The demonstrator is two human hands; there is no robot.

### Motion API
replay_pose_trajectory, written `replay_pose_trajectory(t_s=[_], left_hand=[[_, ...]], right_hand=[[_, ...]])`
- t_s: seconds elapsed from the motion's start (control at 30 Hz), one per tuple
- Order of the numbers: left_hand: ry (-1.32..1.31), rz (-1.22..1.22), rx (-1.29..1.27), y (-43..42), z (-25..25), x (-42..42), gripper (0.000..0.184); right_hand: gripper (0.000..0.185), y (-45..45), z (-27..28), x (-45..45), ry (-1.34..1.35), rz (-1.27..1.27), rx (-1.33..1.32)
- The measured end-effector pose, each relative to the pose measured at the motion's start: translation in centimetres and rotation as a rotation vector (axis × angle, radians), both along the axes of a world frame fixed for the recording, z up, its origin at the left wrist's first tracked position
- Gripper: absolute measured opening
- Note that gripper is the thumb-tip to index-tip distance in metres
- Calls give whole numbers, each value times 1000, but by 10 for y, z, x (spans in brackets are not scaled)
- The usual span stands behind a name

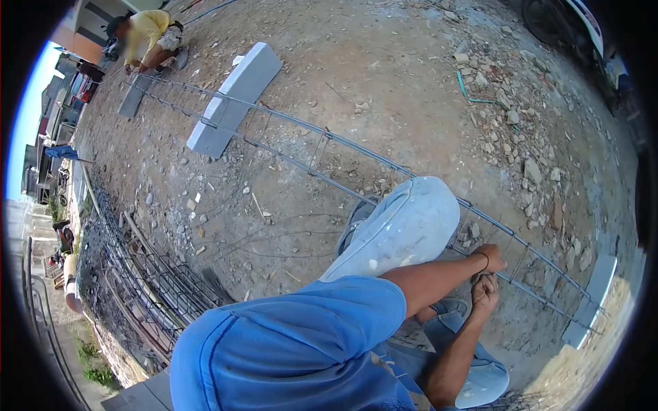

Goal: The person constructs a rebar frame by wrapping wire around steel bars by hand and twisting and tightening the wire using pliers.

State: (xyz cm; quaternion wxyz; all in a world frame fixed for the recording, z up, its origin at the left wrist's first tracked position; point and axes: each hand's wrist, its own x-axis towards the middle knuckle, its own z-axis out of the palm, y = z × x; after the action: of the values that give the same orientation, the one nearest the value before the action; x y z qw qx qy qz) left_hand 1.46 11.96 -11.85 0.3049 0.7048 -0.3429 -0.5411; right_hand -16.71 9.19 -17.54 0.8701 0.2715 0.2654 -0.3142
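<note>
A long, narrow cage of steel rebar, joined by cross stirrups, runs from the upper left to the lower right just above the ground. My left hand, with a thin dark band at the wrist, is closed at the cage's near bar. Close below it, my right hand is curled into a fist against the same bar. Something small and dark shows between the two hands, too hidden to name. My knee in pale, stained trousers covers part of the cage.
Pale concrete blocks lie under the cage, another at its right end. A person in a yellow top crouches at the far end. Rubble lies right; bundled rebar lies left. A vehicle wheel stands upper right.
</note>
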Motion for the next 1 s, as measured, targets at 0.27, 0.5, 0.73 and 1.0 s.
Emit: replay_pose_trajectory(t_s=[0.27, 0.5, 0.73, 1.0], left_hand=[[-214, 111, 38, 21, 59, -45, 51], [-10, 8, -699, 71, 160, -42, 54], [-32, 5, -701, 89, 173, -10, 43], [-95, 234, -840, 84, 177, 18, 31]], right_hand=[[33, 72, -6, 36, 1204, 478, -584], [59, 166, 100, 178, 1847, 545, -2333], [61, 178, 83, 205, 1825, 1266, -2223], [58, 129, 87, 158, 1534, 858, -2132]])
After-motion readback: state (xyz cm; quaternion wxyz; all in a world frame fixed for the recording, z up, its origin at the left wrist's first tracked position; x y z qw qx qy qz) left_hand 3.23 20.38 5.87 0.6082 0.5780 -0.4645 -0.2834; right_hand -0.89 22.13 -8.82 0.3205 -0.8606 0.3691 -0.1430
